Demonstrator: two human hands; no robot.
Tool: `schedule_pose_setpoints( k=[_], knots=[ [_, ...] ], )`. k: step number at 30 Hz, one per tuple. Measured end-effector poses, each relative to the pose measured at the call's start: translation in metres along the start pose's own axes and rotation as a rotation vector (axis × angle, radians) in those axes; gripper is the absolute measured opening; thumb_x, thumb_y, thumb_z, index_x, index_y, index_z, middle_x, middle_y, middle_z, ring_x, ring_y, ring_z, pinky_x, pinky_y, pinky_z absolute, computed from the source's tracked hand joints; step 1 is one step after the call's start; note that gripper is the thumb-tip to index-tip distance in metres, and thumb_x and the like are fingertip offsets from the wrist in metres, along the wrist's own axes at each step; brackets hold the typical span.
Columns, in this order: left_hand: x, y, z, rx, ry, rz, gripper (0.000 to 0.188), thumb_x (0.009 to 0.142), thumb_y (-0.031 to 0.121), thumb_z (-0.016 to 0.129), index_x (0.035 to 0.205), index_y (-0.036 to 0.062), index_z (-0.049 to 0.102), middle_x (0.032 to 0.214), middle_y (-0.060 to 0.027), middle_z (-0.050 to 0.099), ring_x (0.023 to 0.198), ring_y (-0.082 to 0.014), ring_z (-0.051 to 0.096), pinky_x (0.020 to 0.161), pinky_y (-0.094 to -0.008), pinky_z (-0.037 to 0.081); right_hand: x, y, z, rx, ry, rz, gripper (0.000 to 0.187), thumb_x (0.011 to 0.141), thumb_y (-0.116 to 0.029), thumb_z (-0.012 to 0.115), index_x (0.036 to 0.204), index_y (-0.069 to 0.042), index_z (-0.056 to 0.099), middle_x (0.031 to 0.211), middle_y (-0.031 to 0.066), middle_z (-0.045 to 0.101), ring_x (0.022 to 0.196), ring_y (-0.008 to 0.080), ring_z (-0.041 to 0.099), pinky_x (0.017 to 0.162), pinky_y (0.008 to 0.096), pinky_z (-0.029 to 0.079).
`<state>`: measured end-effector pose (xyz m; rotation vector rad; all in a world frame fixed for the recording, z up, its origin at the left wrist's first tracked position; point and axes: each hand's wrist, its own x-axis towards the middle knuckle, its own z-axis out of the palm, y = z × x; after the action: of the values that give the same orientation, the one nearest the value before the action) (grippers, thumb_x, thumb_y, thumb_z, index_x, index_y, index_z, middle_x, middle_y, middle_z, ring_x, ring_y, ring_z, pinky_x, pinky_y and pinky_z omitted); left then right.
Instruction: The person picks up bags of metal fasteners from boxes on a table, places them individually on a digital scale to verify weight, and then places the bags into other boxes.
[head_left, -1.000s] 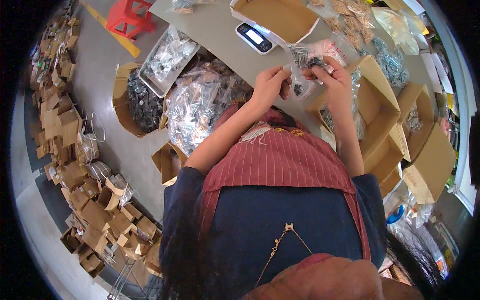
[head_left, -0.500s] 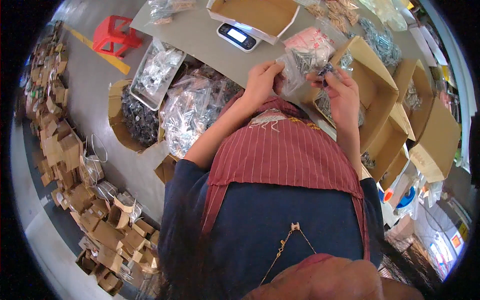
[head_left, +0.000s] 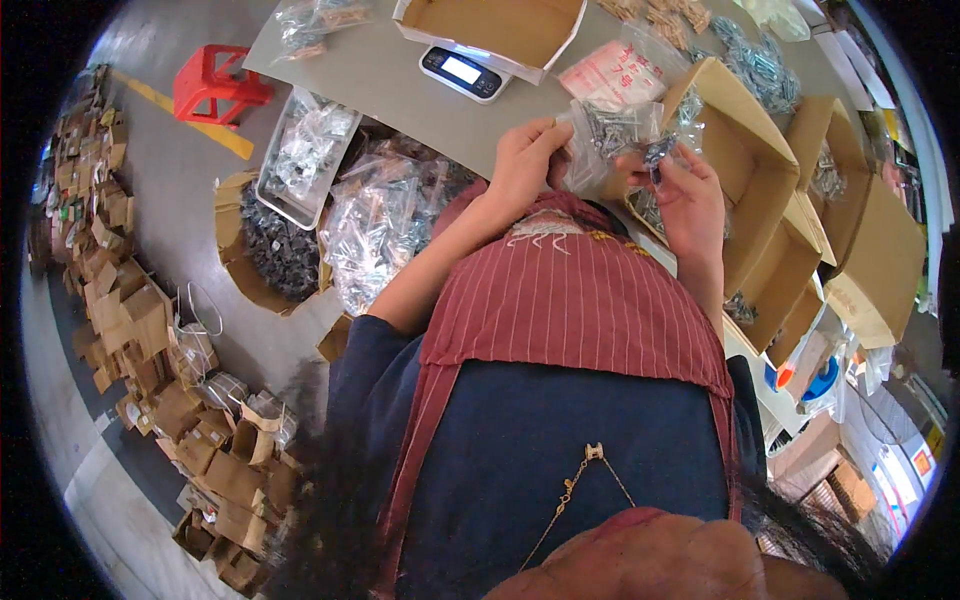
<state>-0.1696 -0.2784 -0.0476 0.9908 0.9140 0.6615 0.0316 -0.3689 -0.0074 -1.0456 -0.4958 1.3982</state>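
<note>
My left hand (head_left: 532,158) is closed on the edge of a clear plastic bag (head_left: 583,172) at the table's near edge. Silvery screws (head_left: 615,132) show in the bag's far part. On the other side of it, my right hand (head_left: 690,195) pinches small dark metal fasteners (head_left: 657,152) between thumb and fingers, close to the bag's right side. Their exact kind is too small to make out. Just beyond the bag lies a flat packet with red print (head_left: 612,75). To the right of my right hand stands an open cardboard box (head_left: 745,165).
A digital scale (head_left: 462,73) sits beneath a shallow carton (head_left: 490,25) at the back. More cartons (head_left: 838,150) of hardware stand at right. On the left are a metal tray (head_left: 308,150), bagged parts (head_left: 375,235), a box of dark pieces (head_left: 235,255) and a red stool (head_left: 218,85).
The whole view has shifted slightly. The bag's screw-filled part now lies nearer my hands, apart from the red-printed packet. My right hand still pinches the small fasteners, turned a little differently.
</note>
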Motion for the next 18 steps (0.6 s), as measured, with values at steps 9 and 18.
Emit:
schedule_pose_setpoints(
  k=[9, 18],
  knots=[
    [0.001, 0.0, -0.006, 0.013, -0.016, -0.005, 0.033, 0.098, 0.023, 0.053, 0.075, -0.0001, 0.059, 0.063, -0.0049, 0.055, 0.049, -0.0138, 0.052, 0.046, -0.0274, 0.042, -0.005, -0.003, 0.011, -0.051, -0.024, -0.009, 0.028, 0.093, -0.006, 0.052, 0.117, 0.009, 0.057, 0.107, 0.0223, 0.067, 0.103, 0.0347, 0.066, 0.088, 0.0406, 0.051],
    [0.001, -0.001, -0.007, -0.027, -0.025, 0.02, 0.028, 0.096, 0.019, 0.053, 0.079, -0.0007, 0.062, 0.063, -0.0053, 0.057, 0.05, -0.0131, 0.053, 0.046, -0.0266, 0.042, -0.014, -0.009, 0.03, -0.195, -0.04, -0.045, 0.021, 0.093, -0.004, 0.05, 0.11, 0.0, 0.062, 0.105, 0.0188, 0.071, 0.1, 0.0211, 0.065, 0.091, 0.0305, 0.046]
  ],
)
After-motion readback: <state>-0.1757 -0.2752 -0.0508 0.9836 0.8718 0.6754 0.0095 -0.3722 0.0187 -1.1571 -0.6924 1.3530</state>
